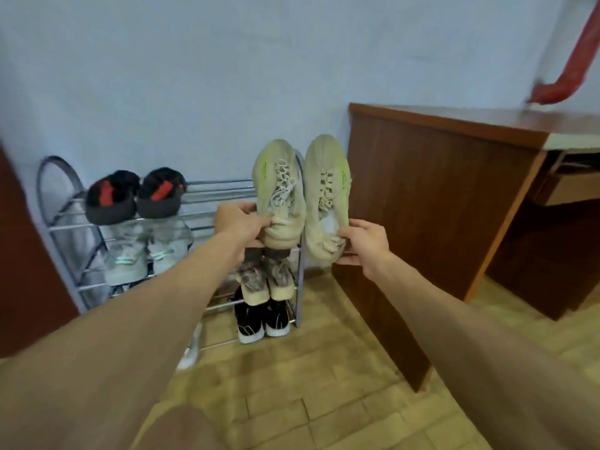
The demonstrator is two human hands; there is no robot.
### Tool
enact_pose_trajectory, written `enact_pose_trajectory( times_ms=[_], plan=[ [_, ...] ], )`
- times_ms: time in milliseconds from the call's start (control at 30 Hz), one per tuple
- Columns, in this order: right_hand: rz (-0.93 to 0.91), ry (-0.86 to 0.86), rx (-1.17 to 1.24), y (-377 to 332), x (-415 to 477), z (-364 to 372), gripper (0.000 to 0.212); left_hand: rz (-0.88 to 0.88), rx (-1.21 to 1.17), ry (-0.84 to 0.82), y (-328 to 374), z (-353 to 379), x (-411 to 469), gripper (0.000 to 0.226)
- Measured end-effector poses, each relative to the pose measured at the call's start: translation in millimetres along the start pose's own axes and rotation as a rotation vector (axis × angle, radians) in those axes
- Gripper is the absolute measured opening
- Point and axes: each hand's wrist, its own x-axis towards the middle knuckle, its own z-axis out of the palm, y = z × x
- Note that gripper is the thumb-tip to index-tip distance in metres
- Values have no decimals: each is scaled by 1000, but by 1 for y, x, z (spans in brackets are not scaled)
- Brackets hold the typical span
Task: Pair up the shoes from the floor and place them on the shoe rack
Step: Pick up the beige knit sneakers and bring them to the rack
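Note:
Two pale beige sneakers with green stripes are held side by side, toes pointing away, over the right end of the metal shoe rack (214, 185). My left hand (240, 224) grips the heel of the left beige sneaker (281, 190). My right hand (365, 243) grips the heel of the right beige sneaker (326, 196). On the top shelf at the left sits a black and red pair (134, 196). A grey pair (147, 251) rests on the shelf below. Lower right shelves carry a brown mottled pair (266, 277) and a black pair with white soles (261, 319).
A brown wooden desk (431, 190) stands close to the rack's right end. A dark red panel (26, 254) borders the rack on the left. The light blue wall is behind. The floor (308, 384) is tan tile. A red pipe (581, 53) runs down at the upper right.

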Motion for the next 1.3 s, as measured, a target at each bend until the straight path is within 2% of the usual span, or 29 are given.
enact_pose_trajectory(
  times_ms=[100, 200, 400, 467, 633, 800, 867, 933, 1167, 1300],
  plan=[
    [-66, -51, -13, -45, 11, 28, 22, 13, -39, 79, 26, -29, 23, 40],
    [-81, -111, -28, -81, 27, 57, 2, 7, -97, 153, 37, -50, 48, 18],
    [-4, -136, -73, -109, 71, 105, 21, 2, -69, 190, 23, -68, 111, 18],
    [30, -158, -62, -106, 93, 114, 21, 1, -42, 178, 21, -65, 135, 16],
    [46, -163, -64, -88, 145, 132, 22, -37, -49, 119, 15, -45, 181, 30],
    [21, -151, -115, -67, 177, 148, 20, -150, -42, 79, -9, -33, 221, 16],
    [13, -135, -136, -62, 183, 153, 19, -170, -16, 75, -17, -31, 230, 20],
    [6, -110, -173, -58, 186, 155, 21, -177, -18, 67, -21, -30, 230, 32],
    [-46, -50, -314, -45, 187, 158, 35, -134, 66, -4, -26, -29, 225, 44],
    [-55, -27, -380, -42, 179, 165, 45, -123, 96, -103, -21, -34, 216, 40]
  ],
)
